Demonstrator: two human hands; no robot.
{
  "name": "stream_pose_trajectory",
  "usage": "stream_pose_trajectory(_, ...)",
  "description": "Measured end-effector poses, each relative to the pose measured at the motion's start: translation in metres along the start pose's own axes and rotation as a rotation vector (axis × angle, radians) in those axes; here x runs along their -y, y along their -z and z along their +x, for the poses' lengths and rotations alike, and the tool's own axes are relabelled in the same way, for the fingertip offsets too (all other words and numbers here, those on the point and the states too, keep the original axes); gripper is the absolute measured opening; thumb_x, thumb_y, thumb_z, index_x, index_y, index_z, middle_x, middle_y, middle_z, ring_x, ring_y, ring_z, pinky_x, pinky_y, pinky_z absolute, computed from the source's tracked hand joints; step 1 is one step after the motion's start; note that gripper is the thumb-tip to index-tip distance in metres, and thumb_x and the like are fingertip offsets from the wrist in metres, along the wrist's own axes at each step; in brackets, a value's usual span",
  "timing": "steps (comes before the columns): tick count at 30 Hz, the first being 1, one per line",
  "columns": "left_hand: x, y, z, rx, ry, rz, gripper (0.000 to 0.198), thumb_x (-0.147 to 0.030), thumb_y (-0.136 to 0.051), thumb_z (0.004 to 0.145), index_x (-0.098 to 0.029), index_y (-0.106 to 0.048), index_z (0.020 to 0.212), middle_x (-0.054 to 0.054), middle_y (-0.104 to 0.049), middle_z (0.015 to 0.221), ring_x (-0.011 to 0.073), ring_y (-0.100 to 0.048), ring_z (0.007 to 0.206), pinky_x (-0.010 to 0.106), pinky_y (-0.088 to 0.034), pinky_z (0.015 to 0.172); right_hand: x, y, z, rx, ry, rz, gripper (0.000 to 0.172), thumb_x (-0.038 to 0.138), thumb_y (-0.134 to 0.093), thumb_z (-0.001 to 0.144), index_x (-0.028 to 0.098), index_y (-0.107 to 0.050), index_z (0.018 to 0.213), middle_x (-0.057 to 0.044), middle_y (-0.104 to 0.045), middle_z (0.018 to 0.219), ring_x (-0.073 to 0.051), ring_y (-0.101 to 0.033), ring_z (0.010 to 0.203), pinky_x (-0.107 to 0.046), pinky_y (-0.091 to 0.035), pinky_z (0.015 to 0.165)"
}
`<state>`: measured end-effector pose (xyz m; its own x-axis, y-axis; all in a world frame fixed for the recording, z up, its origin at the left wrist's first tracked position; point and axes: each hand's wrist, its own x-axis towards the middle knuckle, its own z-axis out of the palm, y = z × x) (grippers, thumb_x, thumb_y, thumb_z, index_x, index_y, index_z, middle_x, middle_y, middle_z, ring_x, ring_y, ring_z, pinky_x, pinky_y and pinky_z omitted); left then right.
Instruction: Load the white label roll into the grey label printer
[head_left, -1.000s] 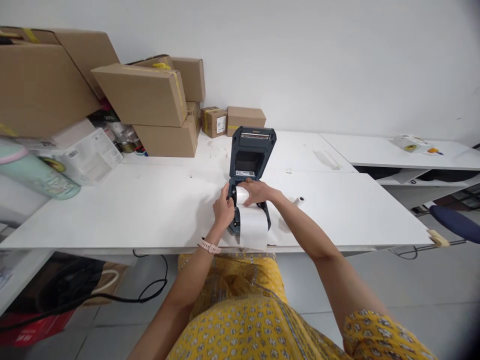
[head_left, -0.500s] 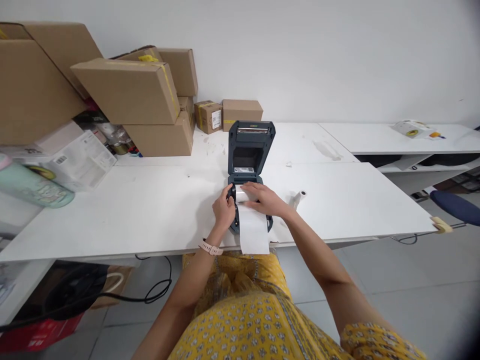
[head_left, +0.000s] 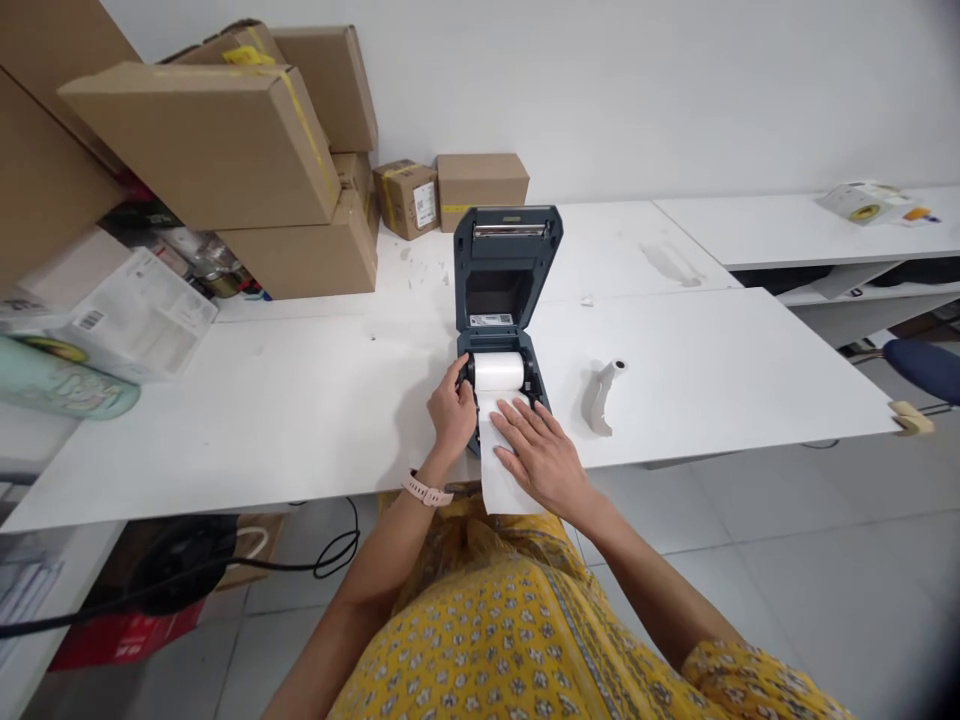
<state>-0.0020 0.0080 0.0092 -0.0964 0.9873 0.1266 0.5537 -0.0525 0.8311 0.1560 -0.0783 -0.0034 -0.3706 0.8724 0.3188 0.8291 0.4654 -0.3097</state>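
A dark blue-grey label printer point(head_left: 507, 268) stands at the table's front edge with its lid up. Inside it sits a white paper roll point(head_left: 499, 371), and a strip of white paper point(head_left: 501, 480) from the roll hangs over the front. My left hand point(head_left: 453, 405) is closed on the printer's left side, with a fingertip by the black roll holder. Flat on the paper strip, fingers stretched out, lies my right hand point(head_left: 541, 455). A small empty-looking core with curled paper point(head_left: 602, 398) lies on the table to the right.
Stacked cardboard boxes point(head_left: 210, 150) fill the back left, with two smaller boxes near the wall. A green bottle point(head_left: 71, 380) and a white carton point(head_left: 142, 315) lie at the left. The white table point(head_left: 315, 420) runs along the wall; a blue chair point(head_left: 922, 370) stands at the right.
My right hand has moved off the roll toward me and now lies on the paper strip, so the roll shows. My left hand stays at the printer's left side. The camera view has shifted.
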Motion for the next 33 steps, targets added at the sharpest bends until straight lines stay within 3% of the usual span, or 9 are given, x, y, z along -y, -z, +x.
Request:
stream_pose_trajectory(5,0.003,-0.001,-0.002,0.040,-0.002,-0.063,0.046,-0.020,-0.040,0.098,-0.025,-0.053,0.142,0.004,-0.063,0.142,0.0216,-0.063,0.124,0.038,-0.046,0.111,-0.002,-0.003,-0.005,-0.011,0.011,0.021,0.066,0.037,-0.049,0.102,0.036,-0.020,0.161,-0.003,-0.040,0.162,-0.030,-0.036,0.151,-0.057,-0.039,0.120)
stream_pose_trajectory(10,0.009,-0.002,-0.031,0.101,0.069,-0.261,0.070,-0.037,-0.055,0.097,-0.025,-0.023,0.158,0.008,-0.027,0.168,0.0242,-0.031,0.153,0.038,-0.036,0.121,-0.004,0.000,-0.005,-0.005,0.026,0.038,0.064,0.038,-0.048,0.102,0.032,-0.023,0.161,-0.006,-0.043,0.160,-0.031,-0.037,0.150,-0.058,-0.039,0.119)
stream_pose_trajectory(14,0.013,0.000,-0.057,0.189,0.134,-0.332,0.081,-0.042,-0.062,0.093,-0.027,-0.019,0.159,0.010,-0.031,0.166,0.0248,-0.032,0.152,0.038,-0.039,0.120,-0.004,0.004,-0.003,0.021,0.019,0.082,0.066,0.037,-0.048,0.102,0.031,-0.020,0.161,-0.007,-0.043,0.160,-0.030,-0.037,0.151,-0.057,-0.041,0.118)
stream_pose_trajectory(18,0.012,0.004,-0.064,0.231,0.140,-0.331,0.090,-0.046,-0.066,0.089,-0.031,-0.013,0.160,0.009,-0.026,0.168,0.0276,-0.034,0.151,0.040,-0.041,0.118,-0.005,0.017,-0.003,0.083,0.011,0.150,0.060,0.036,-0.051,0.100,0.025,-0.034,0.156,-0.009,-0.044,0.159,-0.031,-0.036,0.151,-0.056,-0.043,0.118)
stream_pose_trajectory(21,0.008,0.009,-0.062,0.272,0.195,-0.276,0.094,-0.050,-0.068,0.088,-0.034,-0.012,0.161,0.008,-0.020,0.170,0.0321,-0.028,0.154,0.043,-0.043,0.117,-0.019,0.041,0.005,0.112,0.046,0.348,0.046,0.037,-0.057,0.098,0.031,-0.052,0.144,-0.005,-0.059,0.147,-0.030,-0.052,0.140,-0.054,-0.051,0.111)
stream_pose_trajectory(24,0.007,0.011,-0.061,0.324,0.260,-0.338,0.097,-0.052,-0.069,0.086,-0.039,-0.009,0.161,0.008,-0.020,0.170,0.0363,-0.032,0.151,0.048,-0.049,0.111,-0.055,0.074,0.042,-0.187,-0.095,0.543,0.032,0.040,-0.052,0.101,0.034,-0.061,0.132,-0.002,-0.071,0.128,-0.025,-0.067,0.121,-0.053,-0.055,0.105)
stream_pose_trajectory(27,0.010,0.010,-0.060,0.312,0.274,-0.404,0.100,-0.051,-0.074,0.082,-0.043,-0.012,0.160,0.006,-0.025,0.168,0.0371,-0.036,0.149,0.051,-0.047,0.112,-0.106,0.097,0.111,-0.571,-0.178,0.531,0.048,0.059,-0.042,0.101,0.033,-0.053,0.140,-0.005,-0.060,0.143,-0.028,-0.053,0.137,-0.056,-0.046,0.112)
stream_pose_trajectory(29,0.011,0.008,-0.060,0.294,0.264,-0.431,0.101,-0.050,-0.077,0.080,-0.041,-0.016,0.160,0.006,-0.028,0.167,0.0368,-0.036,0.149,0.051,-0.045,0.115,-0.134,0.101,0.163,-0.569,-0.168,0.600,0.060,0.071,-0.028,0.099,0.038,-0.042,0.147,-0.002,-0.053,0.151,-0.025,-0.045,0.144,-0.051,-0.045,0.113)
stream_pose_trajectory(33,0.010,0.006,-0.062,0.266,0.254,-0.455,0.103,-0.050,-0.078,0.078,-0.038,-0.017,0.160,0.008,-0.031,0.166,0.0364,-0.036,0.149,0.050,-0.044,0.116,-0.147,0.092,0.232,-0.297,-0.173,0.805,0.086,0.085,-0.003,0.088,0.035,-0.040,0.147,-0.001,-0.061,0.141,-0.020,-0.053,0.136,-0.041,-0.046,0.112)
